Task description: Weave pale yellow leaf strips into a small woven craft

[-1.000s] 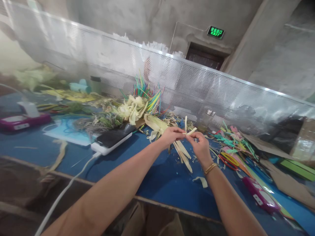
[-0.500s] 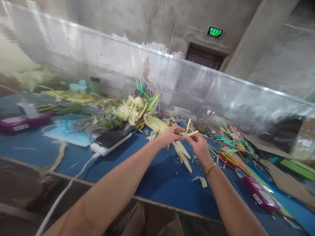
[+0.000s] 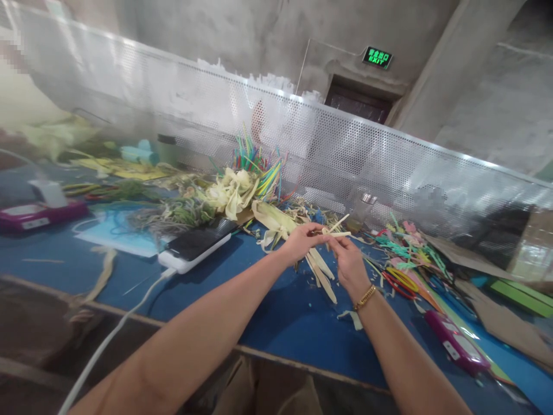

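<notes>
Pale strips that look like corn husk [image 3: 341, 234] stick out to the right from between my hands, one of them slanting upward. My left hand [image 3: 303, 237] is closed on their left end in a pinch. Just beside it, nearly touching, my right hand [image 3: 346, 255] pinches the same strips from below. Fingers hide the spot where the strips meet. Loose husk strips [image 3: 322, 274] lie on the blue table under the hands. To the left of my left hand is a wide husk leaf [image 3: 273, 219].
A phone on a white charger [image 3: 196, 245] lies left, its cable crossing the table edge. Purple power strips [image 3: 458, 340] lie right and far left. Scissors [image 3: 401, 282], colourful stems [image 3: 254, 161] and a glass jar [image 3: 363, 210] stand about. A perforated metal screen [image 3: 345, 144] closes the back.
The upper strip has tipped from nearly upright to a slant toward the right. My right hand and wrist have turned slightly, and both hands stay close together.
</notes>
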A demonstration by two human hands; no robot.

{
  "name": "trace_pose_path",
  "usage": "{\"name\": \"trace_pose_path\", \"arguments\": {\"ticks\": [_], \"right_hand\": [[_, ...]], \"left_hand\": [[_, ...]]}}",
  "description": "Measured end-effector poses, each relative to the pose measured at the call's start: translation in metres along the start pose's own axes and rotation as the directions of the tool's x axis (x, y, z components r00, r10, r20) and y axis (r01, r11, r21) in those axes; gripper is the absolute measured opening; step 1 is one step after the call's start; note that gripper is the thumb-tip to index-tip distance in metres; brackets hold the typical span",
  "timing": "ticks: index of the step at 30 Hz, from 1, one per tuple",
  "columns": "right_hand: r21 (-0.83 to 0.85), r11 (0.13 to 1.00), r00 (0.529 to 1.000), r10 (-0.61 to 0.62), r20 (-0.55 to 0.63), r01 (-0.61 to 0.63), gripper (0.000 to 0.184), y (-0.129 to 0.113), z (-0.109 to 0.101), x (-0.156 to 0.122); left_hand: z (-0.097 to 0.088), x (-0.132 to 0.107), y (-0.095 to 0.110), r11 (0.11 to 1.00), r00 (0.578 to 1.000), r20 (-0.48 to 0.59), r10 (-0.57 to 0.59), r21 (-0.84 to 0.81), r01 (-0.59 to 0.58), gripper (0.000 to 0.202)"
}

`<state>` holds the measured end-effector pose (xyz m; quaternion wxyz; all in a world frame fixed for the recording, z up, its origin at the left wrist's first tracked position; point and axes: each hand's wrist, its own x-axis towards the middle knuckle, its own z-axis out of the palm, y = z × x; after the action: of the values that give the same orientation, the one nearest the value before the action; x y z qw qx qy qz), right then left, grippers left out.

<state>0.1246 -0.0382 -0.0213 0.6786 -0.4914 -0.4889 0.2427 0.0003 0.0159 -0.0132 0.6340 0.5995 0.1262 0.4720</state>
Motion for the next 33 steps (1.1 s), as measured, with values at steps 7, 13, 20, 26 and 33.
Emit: {"name": "trace_pose_path", "arguments": {"ticks": [7,13,20,26,33], "right_hand": [[-0.209,0.972,0.992,-0.092,0.087,0.108,0.026,0.0,0.0,-0.001],[-0.567,0.739,0.916,-0.395,0.072,0.363,0.031,-0.01,-0.009,-0.002],[-0.736,0.279,0.71,-0.601,0.367,0.616,0.028,-0.027,-0.014,-0.002],[-0.767,0.223,0.727,-0.55,0.411,0.602,0.018,-0.031,-0.013,-0.006],[-0.747,0.414,0.809,-0.521,0.273,0.519,0.018,-0.021,-0.015,0.001]], "left_hand": [[-0.004,0.004,-0.002,0.998,0.996,-0.086,-0.035,-0.057,0.031,0.025],[-0.01,0.006,-0.001,0.993,0.987,-0.114,-0.115,-0.049,0.11,0.027],[-0.013,0.006,-0.002,0.988,0.986,-0.054,-0.156,-0.02,0.155,0.023],[-0.014,0.005,0.0,0.983,0.983,-0.019,-0.183,0.023,0.184,0.022],[-0.01,0.004,0.002,0.984,0.984,-0.026,-0.178,0.02,0.178,0.032]]}}
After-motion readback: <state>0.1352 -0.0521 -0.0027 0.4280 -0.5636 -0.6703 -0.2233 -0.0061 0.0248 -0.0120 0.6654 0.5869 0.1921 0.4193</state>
